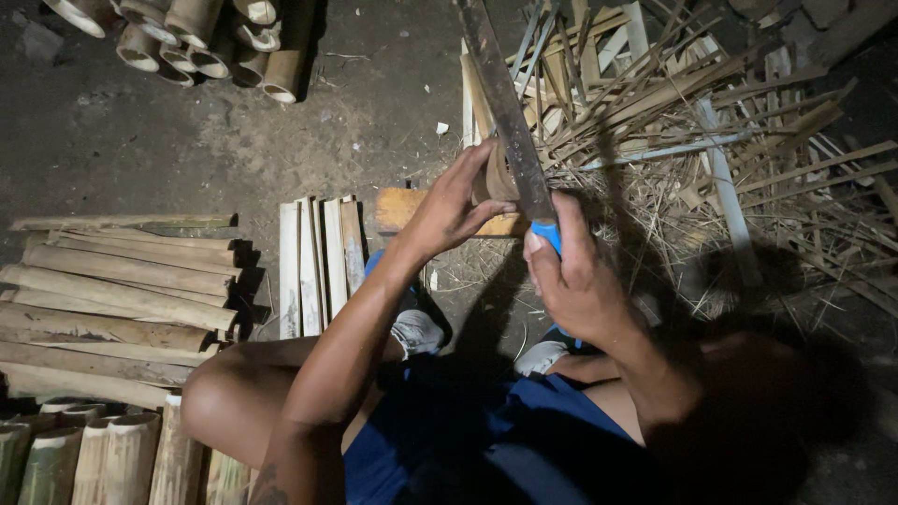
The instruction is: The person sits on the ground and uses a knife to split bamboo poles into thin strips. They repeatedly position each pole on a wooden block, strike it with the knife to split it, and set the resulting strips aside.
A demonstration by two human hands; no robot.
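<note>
The right hand [580,281] is gripping the blue handle of a long blade [505,103], while the left hand [454,210] is clasping an upright bamboo piece [496,178] over a wooden block [402,208]. Keeping fingers below the edge seems wise. Split slats [318,266] are lying on the floor beside.

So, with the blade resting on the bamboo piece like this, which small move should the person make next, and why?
Probably press the long blade down along the grain. The right hand grips its blue handle, and the blade's edge seems to sit on the top end of the bamboo piece, which the left hand steadies over the wooden block. The left fingers lie near the blade, so move slowly.
</note>
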